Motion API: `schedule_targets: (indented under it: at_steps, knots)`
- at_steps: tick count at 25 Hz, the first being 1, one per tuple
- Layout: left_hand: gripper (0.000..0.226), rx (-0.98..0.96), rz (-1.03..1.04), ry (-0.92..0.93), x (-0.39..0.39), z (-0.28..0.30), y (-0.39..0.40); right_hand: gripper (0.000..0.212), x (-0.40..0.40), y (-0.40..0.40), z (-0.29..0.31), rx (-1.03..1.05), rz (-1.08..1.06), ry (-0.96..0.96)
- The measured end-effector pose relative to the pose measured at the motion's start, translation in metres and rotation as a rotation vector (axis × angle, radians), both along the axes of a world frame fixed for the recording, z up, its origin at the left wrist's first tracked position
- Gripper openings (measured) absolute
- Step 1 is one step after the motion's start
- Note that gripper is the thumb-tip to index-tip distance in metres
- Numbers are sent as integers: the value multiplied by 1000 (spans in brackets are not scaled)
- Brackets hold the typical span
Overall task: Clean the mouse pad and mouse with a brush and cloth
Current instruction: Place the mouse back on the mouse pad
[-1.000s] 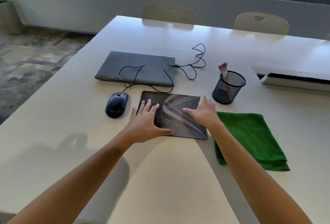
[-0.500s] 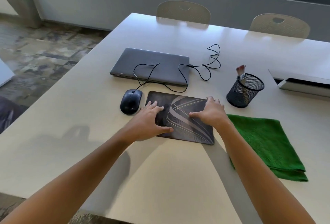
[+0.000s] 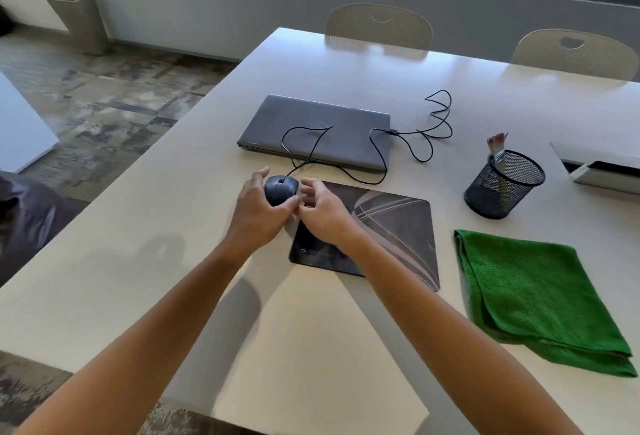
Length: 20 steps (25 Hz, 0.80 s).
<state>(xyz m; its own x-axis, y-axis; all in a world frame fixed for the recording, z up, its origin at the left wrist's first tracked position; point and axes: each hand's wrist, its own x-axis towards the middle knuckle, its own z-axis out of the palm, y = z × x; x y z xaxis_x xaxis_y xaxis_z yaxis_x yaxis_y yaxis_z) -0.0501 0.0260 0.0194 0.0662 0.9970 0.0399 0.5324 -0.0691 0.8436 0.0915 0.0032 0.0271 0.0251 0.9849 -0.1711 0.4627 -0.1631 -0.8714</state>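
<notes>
A dark wired mouse (image 3: 281,188) sits on the table just left of the dark patterned mouse pad (image 3: 394,226). My left hand (image 3: 258,214) wraps around the mouse's left side and rear. My right hand (image 3: 323,214) hovers over the pad's left part beside the mouse, its fingers curled and apart, holding nothing. A folded green cloth (image 3: 533,299) lies to the right of the pad. A brush (image 3: 497,149) stands in a black mesh cup (image 3: 504,183) behind the cloth.
A closed grey laptop (image 3: 318,129) lies behind the mouse, with the mouse cable (image 3: 408,143) looping over it. A white box (image 3: 602,171) sits at the far right. Two chairs (image 3: 379,27) stand at the table's far edge. The table's left edge is near my left arm.
Both hands left the mouse pad and moved left to the mouse; my left hand took hold of it. The view shifted left, with a potted plant now in sight.
</notes>
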Motion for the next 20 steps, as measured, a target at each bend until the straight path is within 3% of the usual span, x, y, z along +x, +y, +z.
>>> schedule_targets:
  at_steps: [7, 14, 20]
  knots:
    - [79, -142, -26, -214, -3, -3, -5, 60, -6, -5, 0, -53, -74, 175]
    - [56, -177, -189, -283, 46, 8, -22, 57, 48, -35, 11, -4, -198, 115]
    - [53, -269, -315, -354, 86, 5, -42, 59, 92, -66, 12, -49, -275, 55]
